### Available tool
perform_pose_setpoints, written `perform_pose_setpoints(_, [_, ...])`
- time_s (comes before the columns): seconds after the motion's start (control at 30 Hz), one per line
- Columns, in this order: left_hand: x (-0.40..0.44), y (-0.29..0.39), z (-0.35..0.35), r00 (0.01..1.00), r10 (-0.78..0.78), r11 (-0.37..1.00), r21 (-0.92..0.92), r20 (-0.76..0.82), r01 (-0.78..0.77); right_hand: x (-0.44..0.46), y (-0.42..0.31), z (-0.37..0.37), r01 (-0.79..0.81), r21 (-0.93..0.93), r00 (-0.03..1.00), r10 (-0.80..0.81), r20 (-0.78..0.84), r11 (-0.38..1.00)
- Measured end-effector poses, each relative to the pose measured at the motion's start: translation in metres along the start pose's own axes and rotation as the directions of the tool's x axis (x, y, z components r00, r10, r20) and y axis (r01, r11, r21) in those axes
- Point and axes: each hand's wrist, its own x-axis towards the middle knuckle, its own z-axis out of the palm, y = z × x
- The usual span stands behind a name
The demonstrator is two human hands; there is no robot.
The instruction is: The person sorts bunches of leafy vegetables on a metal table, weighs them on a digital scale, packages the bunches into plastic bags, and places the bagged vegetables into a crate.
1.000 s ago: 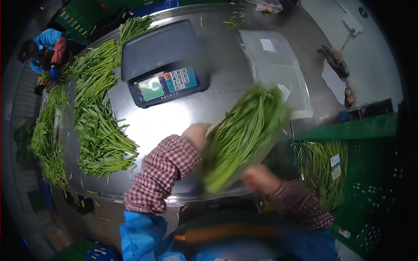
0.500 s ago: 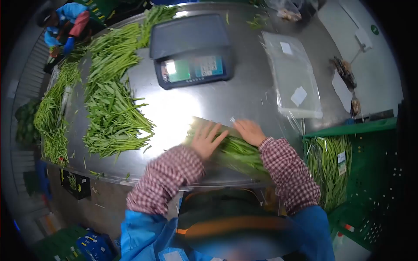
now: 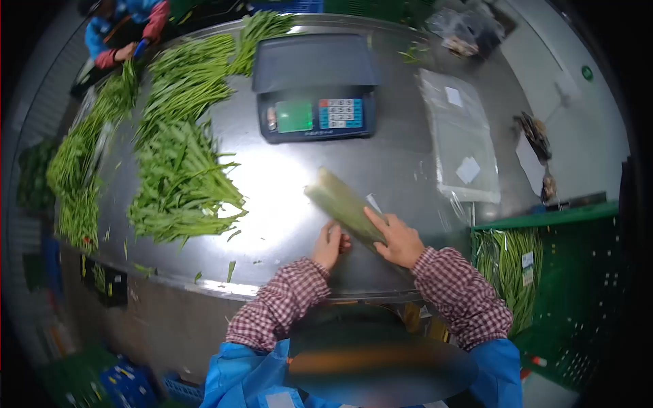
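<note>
A slim, pale-green wrapped bundle of greens (image 3: pixel 347 205) (blurred) was seen over the steel table (image 3: pixel 401 170), its long axis slanted, paler end pointed far left. It was overlapped by the right hand (image 3: pixel 401 243) and flanked by the left hand (image 3: pixel 329 247); whether it was pinched by either could not be told.

Two oversleeves (image 3: pixel 289 299), maroon-and-white check, are meeting bright blue sleeves (image 3: pixel 248 370); dark front clothing (image 3: pixel 347 319), blurred, is showing an orange band (image 3: pixel 381 359).
</note>
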Motion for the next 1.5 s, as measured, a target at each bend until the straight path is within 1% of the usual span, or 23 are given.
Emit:
perform_pose_setpoints(0.03, [0.010, 0.001, 0.003, 0.984, 0.153, 0.953, 0.248, 0.091, -0.172, -0.009, 0.000, -0.017, -0.069, 0.043, 0.997, 0.068, 0.020, 0.997])
perform_pose_setpoints(0.07, [0.024, -0.002, 0.007, 0.936, 0.281, 0.822, 0.450, 0.214, -0.349, -0.028, 0.002, -0.030, -0.109, 0.103, 0.989, 0.118, -0.086, 0.989])
perform_pose_setpoints(0.1, [0.035, -0.003, 0.014, 0.858, 0.373, 0.624, 0.589, 0.354, -0.514, -0.050, 0.007, -0.038, -0.128, 0.181, 0.967, 0.163, -0.194, 0.975])
perform_pose_setpoints(0.13, [0.034, 0.010, 0.032, 0.708, 0.525, 0.353, 0.636, 0.473, -0.686, -0.072, 0.014, -0.040, -0.134, 0.254, 0.932, 0.209, -0.297, 0.958])
perform_pose_setpoints(0.17, [0.053, 0.004, 0.049, 0.502, 0.568, 0.139, 0.525, 0.653, -0.840, -0.094, 0.023, -0.036, -0.171, 0.299, 0.882, 0.281, -0.379, 0.939])
perform_pose_setpoints(0.2, [0.080, -0.009, 0.066, 0.260, 0.551, -0.083, 0.362, 0.793, -0.928, -0.117, 0.029, -0.028, -0.201, 0.348, 0.817, 0.353, -0.456, 0.916])
perform_pose_setpoints(0.23, [0.102, -0.014, 0.079, 0.001, 0.477, -0.294, 0.161, 0.879, -0.942, -0.140, 0.032, -0.019, -0.273, 0.448, 0.761, 0.476, -0.441, 0.852])
perform_pose_setpoints(0.27, [0.118, -0.007, 0.088, 0.127, 0.309, -0.237, 0.205, 0.943, -0.950, -0.164, 0.033, -0.008, -0.331, 0.542, 0.691, 0.590, -0.419, 0.773])
perform_pose_setpoints(0.33, [0.150, 0.009, 0.097, 0.335, -0.068, -0.172, 0.320, 0.940, -0.932, -0.212, 0.027, 0.016, -0.458, 0.456, 0.593, 0.644, -0.483, 0.763])
perform_pose_setpoints(0.4, [0.180, 0.000, 0.076, 0.452, 0.261, -0.017, 0.472, 0.853, -0.881, -0.251, 0.010, 0.034, -0.509, 0.536, 0.530, 0.736, -0.421, 0.673])
perform_pose_setpoints(0.5, [0.144, 0.002, 0.079, 0.497, 0.047, -0.057, 0.499, 0.867, -0.865, -0.278, -0.023, 0.038, -0.591, 0.533, 0.550, 0.786, -0.284, 0.606])
perform_pose_setpoints(0.6, [0.113, -0.004, 0.082, 0.407, 0.143, -0.111, 0.423, 0.902, -0.899, -0.269, -0.050, 0.030, -0.576, 0.438, 0.655, 0.710, -0.258, 0.690])
perform_pose_setpoints(0.7, [0.122, 0.009, 0.089, 0.398, 0.194, -0.067, 0.416, 0.897, -0.907, -0.252, -0.058, 0.044, -0.458, 0.511, 0.716, 0.643, -0.273, 0.727])
perform_pose_setpoints(0.8, [0.136, 0.007, 0.089, 0.520, 0.000, 0.017, 0.520, 0.854, -0.854, -0.241, -0.072, 0.043, -0.514, 0.447, 0.729, 0.648, -0.223, 0.732])
perform_pose_setpoints(0.9, [0.144, -0.007, 0.084, 0.568, 0.033, 0.093, 0.563, 0.822, -0.821, -0.242, -0.079, 0.046, -0.516, 0.430, 0.750, 0.633, -0.192, 0.741])
perform_pose_setpoints(1.0, [0.145, -0.016, 0.079, 0.401, 0.133, 0.162, 0.379, 0.907, -0.911, -0.240, -0.085, 0.051, -0.477, 0.460, 0.757, 0.616, -0.218, 0.749])
perform_pose_setpoints(1.1, [0.140, 0.024, 0.069, 0.332, 0.295, -0.127, 0.381, 0.896, -0.916, -0.244, -0.088, 0.055, -0.509, 0.462, 0.741, 0.643, -0.196, 0.727])
perform_pose_setpoints(1.13, [0.154, 0.024, 0.066, 0.406, 0.128, -0.040, 0.414, 0.905, -0.909, -0.245, -0.089, 0.057, -0.516, 0.479, 0.729, 0.657, -0.190, 0.710])
perform_pose_setpoints(1.23, [0.157, 0.022, 0.073, 0.509, 0.102, -0.006, 0.512, 0.855, -0.859, -0.238, -0.087, 0.051, -0.529, 0.480, 0.715, 0.672, -0.192, 0.700])
perform_pose_setpoints(1.27, [0.152, 0.019, 0.073, 0.511, 0.170, 0.005, 0.518, 0.842, -0.855, -0.237, -0.089, 0.048, -0.540, 0.476, 0.711, 0.679, -0.184, 0.694])
perform_pose_setpoints(1.37, [0.149, -0.001, 0.073, 0.429, 0.233, 0.139, 0.407, 0.873, -0.903, -0.228, -0.091, 0.039, -0.498, 0.441, 0.741, 0.630, -0.231, 0.747])
perform_pose_setpoints(1.4, [0.140, 0.002, 0.072, 0.391, 0.236, 0.024, 0.396, 0.890, -0.918, -0.224, -0.092, 0.039, -0.498, 0.456, 0.743, 0.634, -0.214, 0.737])
perform_pose_setpoints(1.5, [0.122, 0.009, 0.082, 0.524, 0.445, 0.229, 0.474, 0.726, -0.851, -0.211, -0.074, 0.038, -0.493, 0.447, 0.756, 0.622, -0.204, 0.746])
